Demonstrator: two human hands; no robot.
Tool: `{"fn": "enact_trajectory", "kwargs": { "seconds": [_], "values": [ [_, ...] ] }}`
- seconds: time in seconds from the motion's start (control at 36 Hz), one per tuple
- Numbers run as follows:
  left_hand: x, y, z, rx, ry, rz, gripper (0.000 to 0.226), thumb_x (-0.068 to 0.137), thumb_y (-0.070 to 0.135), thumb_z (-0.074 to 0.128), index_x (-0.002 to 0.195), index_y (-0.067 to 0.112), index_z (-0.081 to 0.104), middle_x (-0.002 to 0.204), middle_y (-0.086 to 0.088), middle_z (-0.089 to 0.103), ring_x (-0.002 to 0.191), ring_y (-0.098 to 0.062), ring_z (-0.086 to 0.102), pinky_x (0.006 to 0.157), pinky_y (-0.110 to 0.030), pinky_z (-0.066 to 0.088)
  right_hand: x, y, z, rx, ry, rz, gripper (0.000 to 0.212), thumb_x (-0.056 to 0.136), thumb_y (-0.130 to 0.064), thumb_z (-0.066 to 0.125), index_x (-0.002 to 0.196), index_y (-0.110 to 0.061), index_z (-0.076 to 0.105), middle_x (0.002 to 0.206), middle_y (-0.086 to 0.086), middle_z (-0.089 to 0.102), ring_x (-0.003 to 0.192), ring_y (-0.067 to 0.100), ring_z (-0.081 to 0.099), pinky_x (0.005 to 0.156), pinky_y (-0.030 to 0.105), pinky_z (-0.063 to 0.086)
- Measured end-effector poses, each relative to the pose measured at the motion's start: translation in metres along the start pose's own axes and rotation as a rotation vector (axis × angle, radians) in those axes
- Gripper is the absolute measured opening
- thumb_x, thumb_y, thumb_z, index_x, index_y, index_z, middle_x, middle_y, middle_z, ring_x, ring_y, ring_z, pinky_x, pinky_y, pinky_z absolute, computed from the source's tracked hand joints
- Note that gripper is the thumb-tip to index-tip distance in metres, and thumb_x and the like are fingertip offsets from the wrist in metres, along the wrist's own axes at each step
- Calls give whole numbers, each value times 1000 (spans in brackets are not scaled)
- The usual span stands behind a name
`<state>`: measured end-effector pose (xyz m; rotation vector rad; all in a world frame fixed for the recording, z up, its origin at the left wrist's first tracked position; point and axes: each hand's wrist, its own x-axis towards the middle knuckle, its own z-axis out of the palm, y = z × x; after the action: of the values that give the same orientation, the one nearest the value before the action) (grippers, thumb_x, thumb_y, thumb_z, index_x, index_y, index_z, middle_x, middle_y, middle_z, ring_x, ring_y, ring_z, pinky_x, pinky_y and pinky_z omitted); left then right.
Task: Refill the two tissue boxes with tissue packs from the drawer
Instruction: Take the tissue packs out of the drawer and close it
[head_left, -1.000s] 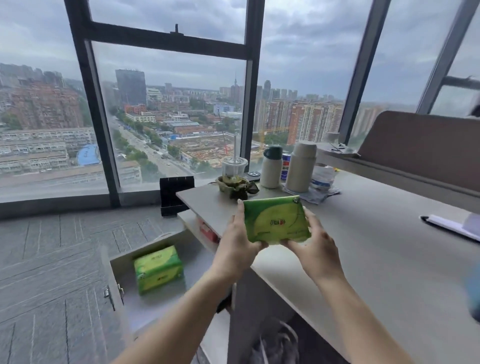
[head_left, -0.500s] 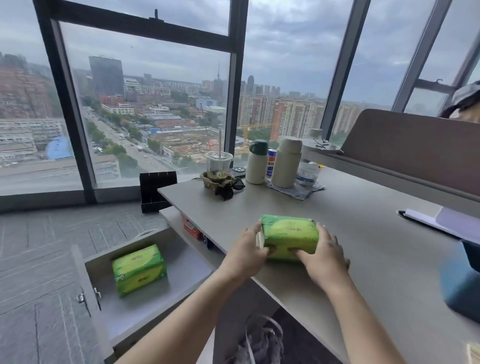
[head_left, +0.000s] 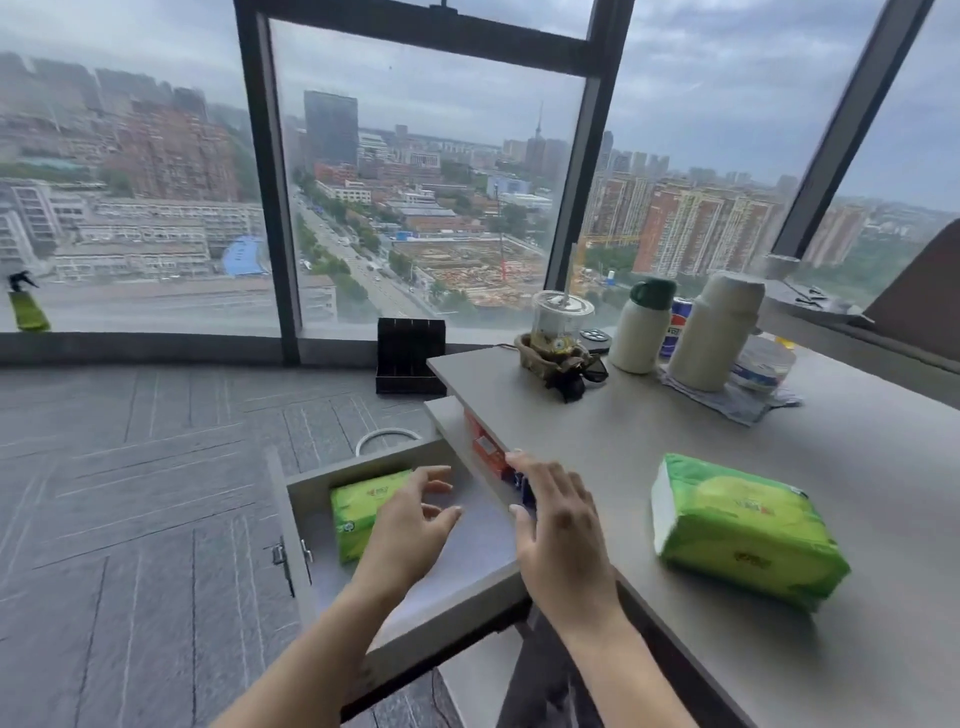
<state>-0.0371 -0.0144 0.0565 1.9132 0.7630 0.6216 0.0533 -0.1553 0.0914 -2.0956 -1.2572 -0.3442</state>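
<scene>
Pack released onto desk; both hands now empty, left hand over drawer.

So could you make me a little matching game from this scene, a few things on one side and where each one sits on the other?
Things:
1. tissue pack with its white end showing
2. tissue pack partly hidden by the left hand
3. green spray bottle
4. clear cup with a straw

Places:
A. on the window ledge, far left
B. lying on the desk near its front edge
C. inside the open drawer
D. at the desk's far corner, beside the white flask with a green cap

Pairs: 1-B, 2-C, 3-A, 4-D
</scene>
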Motion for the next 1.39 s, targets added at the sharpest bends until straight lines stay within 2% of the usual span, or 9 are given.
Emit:
{"fn": "enact_trajectory", "kwargs": {
  "seconds": [0.17,0.31,0.5,0.61,0.78,0.83,1.08,1.17,1.39],
  "values": [
    [10,-56,-19,39,91,-252,57,84,17,71,135,17,47,130,-6,57,107,-22,58,87,-29,43,18,-13,70,265,-286,141,50,87,-13,64,134,-20,46,133,-6,52,125,7,46,100,11,28],
    [29,-85,-15,84,130,-358,80,83,20,71,149,13,26,150,-13,36,139,-27,35,114,-37,29,31,1,123,350,-467,327,53,87,-20,67,134,-19,43,137,0,51,124,14,47,97,17,32],
    [57,-109,-11,135,171,-538,93,84,14,69,153,15,8,158,-16,16,144,-35,21,118,-44,20,48,18,175,320,-627,468,83,85,-29,69,149,-11,18,151,9,36,135,24,40,107,33,35],
    [72,-120,-15,38,207,-649,95,83,7,67,152,8,2,150,-20,32,137,-33,37,110,-36,33,56,20,197,288,-696,495,95,86,-37,67,151,-8,4,152,13,36,134,28,41,105,31,36],
    [140,-293,5,-91,164,-638,97,37,34,84,127,17,51,113,-11,69,98,-24,69,90,-43,56,59,22,216,280,-648,530,80,84,-37,68,143,-6,23,136,16,54,123,30,53,92,30,43],
    [151,-318,10,-94,196,-653,90,38,32,82,121,16,52,108,-10,69,97,-25,68,90,-43,56,58,22,215,271,-630,524,69,85,-36,67,137,-8,32,130,16,58,119,31,56,88,30,44],
    [72,-123,-13,-123,262,-506,59,75,2,71,126,14,46,114,-11,61,105,-27,60,90,-37,51,53,16,186,338,-439,455,51,87,-27,65,132,-22,41,115,7,67,105,27,63,81,30,47],
    [62,-97,-19,-118,303,-399,63,79,-1,68,134,16,43,118,-8,59,107,-23,58,85,-32,45,53,8,170,398,-345,433,54,87,-24,65,134,-27,39,115,3,68,103,23,64,83,30,49],
    [38,-28,-39,-115,413,-194,75,87,4,62,150,17,24,140,-10,44,126,-24,46,109,-37,37,67,-23,115,475,-154,295,61,88,-22,66,140,-26,35,123,-6,62,107,8,59,93,24,48]
  ]
}}
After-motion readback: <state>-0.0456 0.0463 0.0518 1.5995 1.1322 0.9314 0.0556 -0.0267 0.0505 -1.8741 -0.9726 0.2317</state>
